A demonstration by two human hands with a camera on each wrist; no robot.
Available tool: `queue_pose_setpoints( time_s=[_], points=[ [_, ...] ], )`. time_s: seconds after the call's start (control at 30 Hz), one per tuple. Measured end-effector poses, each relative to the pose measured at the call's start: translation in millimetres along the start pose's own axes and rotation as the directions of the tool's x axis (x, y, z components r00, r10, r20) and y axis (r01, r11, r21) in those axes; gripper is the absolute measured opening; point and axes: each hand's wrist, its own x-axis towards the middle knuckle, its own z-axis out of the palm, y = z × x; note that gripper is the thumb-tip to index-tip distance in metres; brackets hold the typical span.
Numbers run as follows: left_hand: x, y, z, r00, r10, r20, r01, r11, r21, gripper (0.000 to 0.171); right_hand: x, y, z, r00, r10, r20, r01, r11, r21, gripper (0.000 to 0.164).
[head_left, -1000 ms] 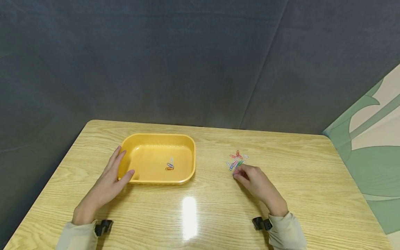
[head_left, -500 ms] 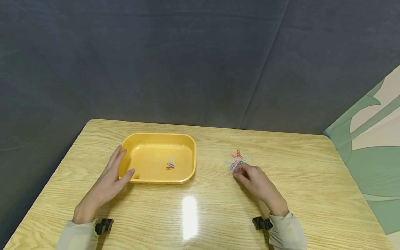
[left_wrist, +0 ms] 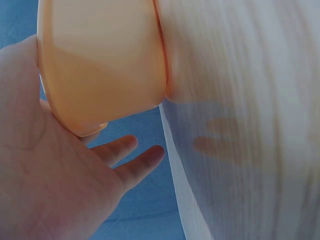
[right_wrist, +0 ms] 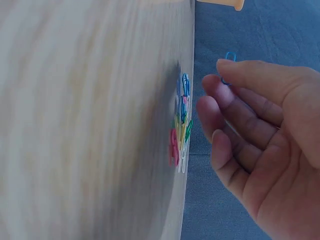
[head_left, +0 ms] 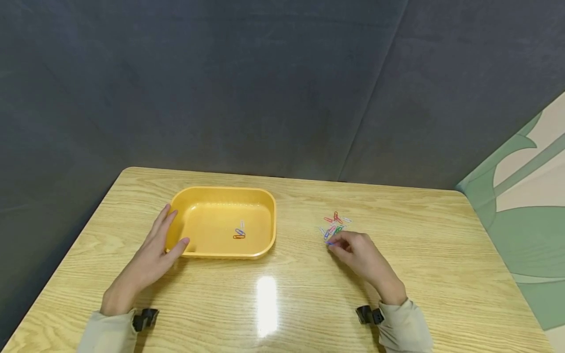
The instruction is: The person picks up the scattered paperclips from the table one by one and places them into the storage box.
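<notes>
The right hand [head_left: 359,257] is pinching a blue clip [right_wrist: 230,56] at its middle, just above the pile [head_left: 333,229] on the table [head_left: 410,235]; a light, firm pinch is likely suiting such slim wire, provided nothing is snagging. The left hand [head_left: 152,257] is resting, fingers loosely spread, against the tray [head_left: 216,223], probably steadying it best without pushing.

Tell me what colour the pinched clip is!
The clip is blue, clearest in the right wrist view.
</notes>
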Motion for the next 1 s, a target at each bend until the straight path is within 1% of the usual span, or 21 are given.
queue_pose_setpoints(
  time_s=[0.1, 0.27, 0.47, 0.67, 0.8, 0.9, 1.0],
  points=[
    [0.4, 0.6, -1.0, 1.000, 0.004, -0.002, -0.004, 1.000, 0.005, 0.078, 0, -1, 0, 1.000, -0.004, -0.008, 0.004, 1.000, 0.018, 0.008],
    [0.7, 1.3, -1.8, 1.000, 0.007, -0.005, -0.007, 1.000, 0.001, 0.078, 1, -4, 0, 0.999, -0.034, -0.037, 0.035, 0.999, 0.035, 0.009],
    [0.4, 1.1, -0.7, 1.000, 0.002, -0.008, -0.002, 1.000, -0.012, 0.079, 4, -10, 1, 0.993, -0.080, -0.088, 0.082, 0.997, 0.015, 0.010],
    [-0.2, 0.8, 0.3, 1.000, 0.003, -0.013, -0.003, 1.000, -0.014, 0.078, 12, -22, 0, 0.991, -0.101, -0.090, 0.103, 0.995, 0.018, 0.009],
    [-0.3, 0.5, 0.6, 1.000, 0.002, -0.013, -0.003, 1.000, -0.015, 0.078, 19, -29, 0, 0.987, -0.132, -0.092, 0.134, 0.991, 0.016, 0.009],
    [0.3, 0.7, 0.1, 1.000, 0.005, -0.013, -0.005, 1.000, -0.013, 0.078, 24, -34, 0, 0.985, -0.152, -0.083, 0.154, 0.988, 0.020, 0.009],
    [0.2, 1.1, -0.7, 1.000, 0.004, -0.012, -0.004, 1.000, -0.005, 0.078, 28, -40, -1, 0.986, -0.154, -0.068, 0.156, 0.987, 0.027, 0.009]
  ],
)
